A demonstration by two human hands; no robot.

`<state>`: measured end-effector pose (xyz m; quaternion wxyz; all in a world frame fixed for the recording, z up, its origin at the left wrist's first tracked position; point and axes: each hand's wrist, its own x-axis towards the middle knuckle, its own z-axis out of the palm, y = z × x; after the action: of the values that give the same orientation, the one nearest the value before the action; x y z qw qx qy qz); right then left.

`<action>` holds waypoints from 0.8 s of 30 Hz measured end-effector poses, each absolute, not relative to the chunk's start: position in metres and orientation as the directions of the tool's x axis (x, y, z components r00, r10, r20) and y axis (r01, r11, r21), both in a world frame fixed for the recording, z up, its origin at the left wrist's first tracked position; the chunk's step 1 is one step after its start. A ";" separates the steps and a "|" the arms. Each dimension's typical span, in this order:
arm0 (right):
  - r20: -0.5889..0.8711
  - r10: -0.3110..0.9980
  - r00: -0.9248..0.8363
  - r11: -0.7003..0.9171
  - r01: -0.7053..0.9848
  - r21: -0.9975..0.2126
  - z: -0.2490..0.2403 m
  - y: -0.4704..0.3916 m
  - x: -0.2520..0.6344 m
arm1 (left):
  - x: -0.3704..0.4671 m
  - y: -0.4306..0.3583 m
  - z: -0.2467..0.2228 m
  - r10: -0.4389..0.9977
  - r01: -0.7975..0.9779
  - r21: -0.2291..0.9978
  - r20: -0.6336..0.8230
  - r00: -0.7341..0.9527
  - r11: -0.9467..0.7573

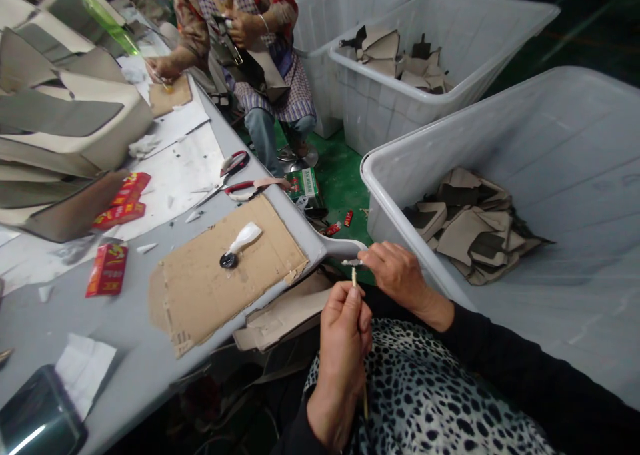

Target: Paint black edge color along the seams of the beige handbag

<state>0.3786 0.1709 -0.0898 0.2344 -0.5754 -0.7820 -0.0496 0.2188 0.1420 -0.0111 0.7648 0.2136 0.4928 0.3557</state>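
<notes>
Above my lap, my left hand [345, 331] is closed around a thin pale stick [355, 276]. Its tip stands up past my thumb, and its lower end comes out beneath the hand. My right hand [400, 273] pinches a small grey-white piece [352, 262] right at the stick's tip; what this piece is, I cannot make out. On the table to the left, a cardboard sheet [200, 288] carries a white plastic tube [245, 237] with a dark round cap [229, 260]. Beige cut panels [280, 318] lie just below the table edge, beside my left hand.
Scissors [220, 181] with red-black handles lie near the table edge. Stacked beige-grey panels [65, 115], a red packet [107, 268] and a dark phone-like object [40, 415] are on the table. Large grey bins [500, 108] holding panels stand right. A co-worker [250, 41] sits opposite.
</notes>
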 end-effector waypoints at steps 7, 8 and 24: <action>0.466 0.860 -0.207 0.364 0.890 -0.276 -0.082 0.171 0.383 | 0.220 0.149 -0.016 0.754 -0.367 0.664 -0.620 0.218 0.651; 0.471 0.853 -0.225 0.382 0.884 -0.269 -0.081 0.169 0.380 | 0.220 0.151 -0.017 0.756 -0.363 0.668 -0.619 0.215 0.650; 0.478 0.874 -0.093 0.266 0.913 -0.310 -0.082 0.178 0.387 | 0.218 0.151 -0.010 0.745 -0.418 0.617 -0.574 0.340 0.667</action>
<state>0.3874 0.1780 -0.0819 0.2963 -0.6049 -0.7384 -0.0331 0.2179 0.1511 -0.0105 0.7976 0.1837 0.4441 0.3646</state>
